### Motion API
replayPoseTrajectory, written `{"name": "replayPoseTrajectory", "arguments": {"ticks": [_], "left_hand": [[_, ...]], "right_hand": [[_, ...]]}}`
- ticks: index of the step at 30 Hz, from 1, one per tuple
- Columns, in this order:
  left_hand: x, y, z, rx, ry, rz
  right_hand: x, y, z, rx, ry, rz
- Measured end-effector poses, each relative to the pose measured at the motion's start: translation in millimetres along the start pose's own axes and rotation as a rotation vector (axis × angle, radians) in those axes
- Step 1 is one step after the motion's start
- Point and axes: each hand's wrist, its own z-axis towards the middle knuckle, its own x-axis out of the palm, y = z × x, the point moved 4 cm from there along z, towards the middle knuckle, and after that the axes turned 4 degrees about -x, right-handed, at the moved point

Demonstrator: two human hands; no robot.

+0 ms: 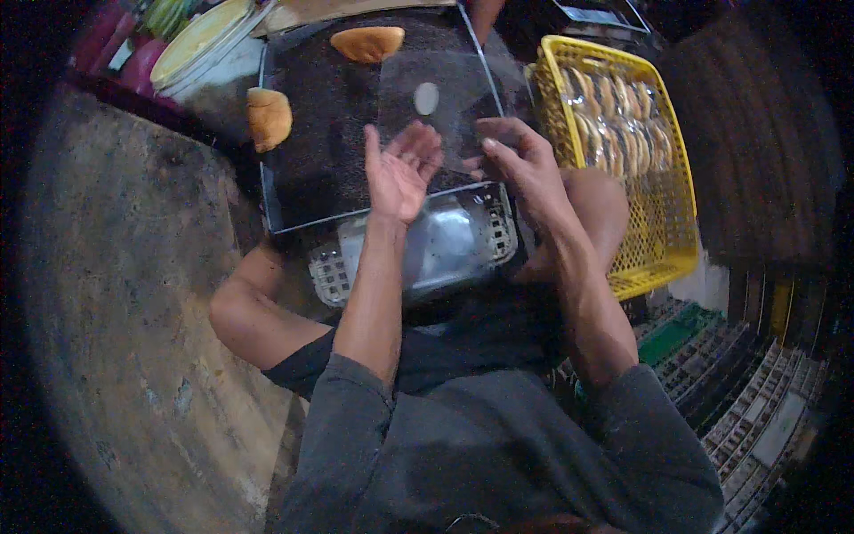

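A clear plastic bag [400, 84] with a white oval mark [426, 99] lies over a dark, thin-rimmed tray [320, 169]. My right hand [525, 165] is at the bag's near right corner, thumb and fingers curled in a pinch on what looks like its edge; the fingertips are slightly blurred. Palm up and fingers apart, my left hand [402, 176] holds nothing beside the bag. Two golden-brown pieces of bread sit on the tray: one bread piece [366, 43] at the far edge, another bread piece [269, 118] at the left edge.
Between my knees stands a pale plastic basket [331, 276] holding a stack of clear plastic [440, 240]. On the right, a yellow crate [654, 262] contains several wrapped buns [618, 125]. Stacked crates [738, 383] are at lower right. A pale yellow round lid [203, 40] lies far left.
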Motion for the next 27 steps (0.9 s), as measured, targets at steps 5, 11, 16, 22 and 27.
{"name": "replayPoseTrajectory", "arguments": {"ticks": [5, 11, 16, 22, 27], "left_hand": [[-30.5, -85.1, 23.8, 0.354, -0.323, 0.225], [-82.8, -185.1, 0.0, 0.847, -0.895, 0.132], [-150.3, -196.1, -16.7, 0.644, -0.745, -0.1], [-120.2, -182.5, -17.6, 0.655, -0.536, 0.028], [-85.3, -176.8, -35.5, 0.763, -0.609, 0.247]], "right_hand": [[45.0, -13.0, 40.4, 0.158, -0.021, -0.023], [105.8, -45.1, 193.9, -0.64, -0.06, -0.957], [83.3, -106.2, 247.2, -0.474, 0.013, -1.414], [39.4, -77.7, 229.9, -0.215, 0.085, -1.157], [16.6, -21.2, 120.4, -0.503, 0.029, -1.31]]}}
